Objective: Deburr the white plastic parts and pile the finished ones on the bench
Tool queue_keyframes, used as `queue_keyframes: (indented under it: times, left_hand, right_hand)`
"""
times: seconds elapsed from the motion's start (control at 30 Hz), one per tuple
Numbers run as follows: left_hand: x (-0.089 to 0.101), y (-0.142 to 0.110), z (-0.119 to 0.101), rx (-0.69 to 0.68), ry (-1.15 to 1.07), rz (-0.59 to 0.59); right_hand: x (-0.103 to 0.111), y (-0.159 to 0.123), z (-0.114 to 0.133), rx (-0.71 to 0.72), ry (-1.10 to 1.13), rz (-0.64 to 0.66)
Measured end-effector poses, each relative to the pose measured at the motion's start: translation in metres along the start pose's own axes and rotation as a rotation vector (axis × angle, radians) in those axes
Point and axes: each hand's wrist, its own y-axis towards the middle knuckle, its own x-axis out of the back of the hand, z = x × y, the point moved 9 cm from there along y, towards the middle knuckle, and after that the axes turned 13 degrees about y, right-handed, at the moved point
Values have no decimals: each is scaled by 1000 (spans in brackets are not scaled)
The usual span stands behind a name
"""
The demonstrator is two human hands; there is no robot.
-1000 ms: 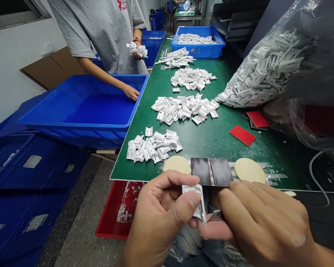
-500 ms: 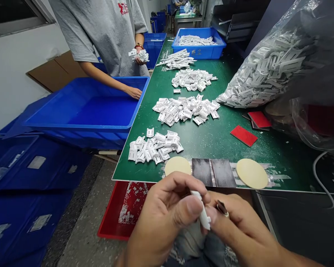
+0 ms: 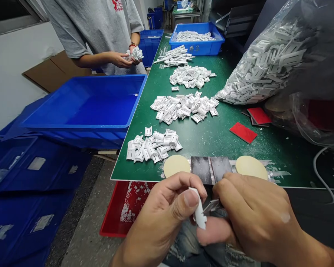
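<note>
Between thumb and fingers, my left hand (image 3: 167, 215) pinches a small white plastic part (image 3: 199, 211), held tilted in front of the table edge. My right hand (image 3: 256, 211) is closed round a small knife whose grey metal blade (image 3: 212, 205) points at the part's right side. The right thumb presses near the part's lower end. The knife's handle is hidden inside the right hand. Just past my hands, two pale round pads (image 3: 176, 166) and dark rectangular sanding pads (image 3: 202, 170) lie along the table edge.
Several piles of white parts (image 3: 153, 146) lie on the green table (image 3: 211, 137). A clear bag of parts (image 3: 269, 70) stands right, near red pads (image 3: 243, 132). A blue tub (image 3: 80, 126) adjoins the left edge; a red tray (image 3: 114, 211) sits below. A co-worker (image 3: 100, 33) holds white parts.
My right hand has turned over, back upward, bringing the blade against or close to the white part. The co-worker's lower hand has risen from the blue tub to the held parts.
</note>
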Motion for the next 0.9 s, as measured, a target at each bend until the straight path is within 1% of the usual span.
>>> queue_keyframes:
  times: [0.1, 0.47, 0.6, 0.7, 0.73, 0.77, 0.8, 0.83, 0.87, 0.9]
  left_hand:
    - [0, 1, 1, 13, -7, -1]
    - [-1, 4, 3, 25, -58, -21]
    - [-4, 4, 5, 21, -67, -34]
    - [-5, 3, 6, 39, -47, -31]
    - [0, 4, 2, 18, -17, -59]
    - [9, 6, -6, -29, 51, -125]
    - [23, 9, -17, -96, 176, -229]
    - [37, 12, -33, -180, 361, -353]
    - [49, 16, -51, -272, 601, -473]
    - [54, 23, -68, -344, 879, -561]
  right_hand:
    - [0, 0, -1, -14, -3, -3]
    - [-1, -3, 0, 19, -56, -20]
    - [0, -7, 0, 22, -28, -31]
    - [-1, -12, 0, 15, 49, -15]
    - [-2, -14, 0, 19, 90, -17]
    - [-2, -16, 1, 27, 132, -27]
    - [-3, -19, 1, 29, 171, -45]
    - [-3, -22, 0, 21, 207, -66]
    - [-5, -25, -2, 3, 241, -87]
    - [-7, -29, -5, -23, 276, -104]
